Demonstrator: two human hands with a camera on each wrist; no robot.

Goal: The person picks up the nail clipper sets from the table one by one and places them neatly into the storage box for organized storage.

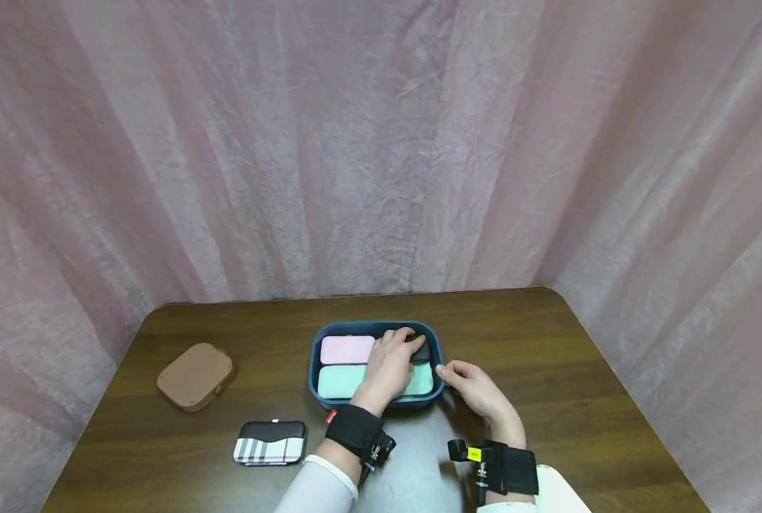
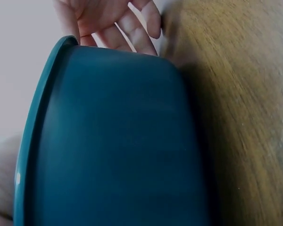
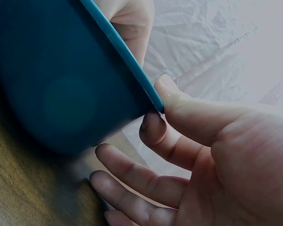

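A dark blue oval basin point(image 1: 325, 402) stands on the table. Inside it lie a pink flat case point(image 1: 347, 350), a mint-green flat case point(image 1: 341, 382) at the near left, another mint-green case point(image 1: 421, 381) at the near right, and a dark flat case point(image 1: 423, 352) at the far right. My left hand point(image 1: 389, 362) reaches into the basin and holds the dark case, fingers over its far side and thumb at its near side; the palm hides part of the contents. My right hand point(image 1: 473, 387) pinches the basin's right rim between thumb and index finger point(image 3: 153, 128).
A brown rounded case point(image 1: 195, 375) lies at the table's left. Nearer the front is a black-and-white plaid case point(image 1: 269, 442). Behind the wooden table point(image 1: 503, 313) hangs a pink curtain point(image 1: 355, 157).
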